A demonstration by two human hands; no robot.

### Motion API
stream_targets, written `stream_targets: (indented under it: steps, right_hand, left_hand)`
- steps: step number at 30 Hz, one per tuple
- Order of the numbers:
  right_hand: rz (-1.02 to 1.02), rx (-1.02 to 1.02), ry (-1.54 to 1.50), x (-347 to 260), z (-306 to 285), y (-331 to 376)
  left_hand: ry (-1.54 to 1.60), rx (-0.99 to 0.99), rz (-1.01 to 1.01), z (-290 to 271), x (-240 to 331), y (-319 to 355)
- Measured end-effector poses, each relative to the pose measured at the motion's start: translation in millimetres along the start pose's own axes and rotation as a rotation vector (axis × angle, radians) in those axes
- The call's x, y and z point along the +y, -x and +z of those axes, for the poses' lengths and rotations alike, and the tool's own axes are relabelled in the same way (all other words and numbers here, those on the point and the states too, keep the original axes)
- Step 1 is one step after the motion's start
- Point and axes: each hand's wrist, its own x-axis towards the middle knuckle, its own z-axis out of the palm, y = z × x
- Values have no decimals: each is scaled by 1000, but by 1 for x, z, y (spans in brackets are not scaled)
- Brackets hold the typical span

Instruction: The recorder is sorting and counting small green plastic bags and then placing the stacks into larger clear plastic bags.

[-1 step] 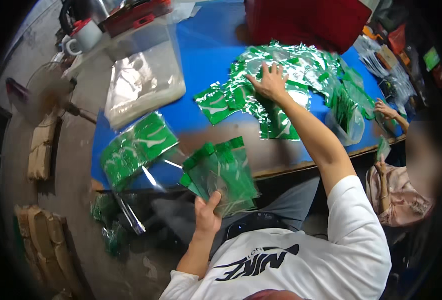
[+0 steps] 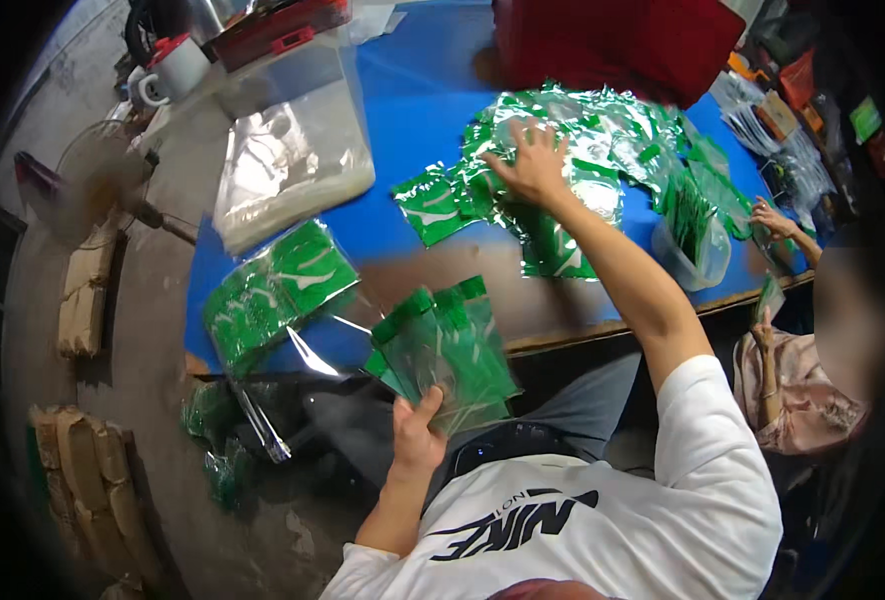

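My left hand (image 2: 420, 430) grips several green and clear plastic bags (image 2: 448, 350), fanned out in front of my lap, the thumb lying across them. My right hand (image 2: 535, 165) rests with its fingers spread on a loose heap of the same shiny green bags (image 2: 623, 135). Just below that hand, a few bags lie flat at the heap's near side, and one single bag (image 2: 429, 205) sticks out to its left. Whether the right fingers pinch any bag cannot be made out.
A stack of green bags (image 2: 293, 280) overhangs the blue table's left edge. Behind it stands a clear bin (image 2: 353, 150) with clear film. A red container (image 2: 613, 45) stands at the back. Right of the heap is a clear tub (image 2: 708, 255) of bags, near another person's hand (image 2: 775, 220).
My right hand has shifted slightly to the left over the heap. The left hand keeps its hold on the bags, almost unmoved.
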Motion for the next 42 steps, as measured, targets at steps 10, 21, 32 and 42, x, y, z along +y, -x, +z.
stream_targets:
  steps: [10,21,32,42]
  right_hand:
    - [-779,-262,-239,-93,-29,181]
    - [34,-638,-1314,-59,-69,247]
    - [-557,-296,-195,37,-93,238]
    - [-326,126,-563,-21,-105,238]
  left_hand:
    - [127,43,-78,-64,-22,44]
    - [403,-131,-219,-31,-53,-7]
    - [-60,32,2,-52,-42,30]
    - [289,-60,-292,-75,-58,36]
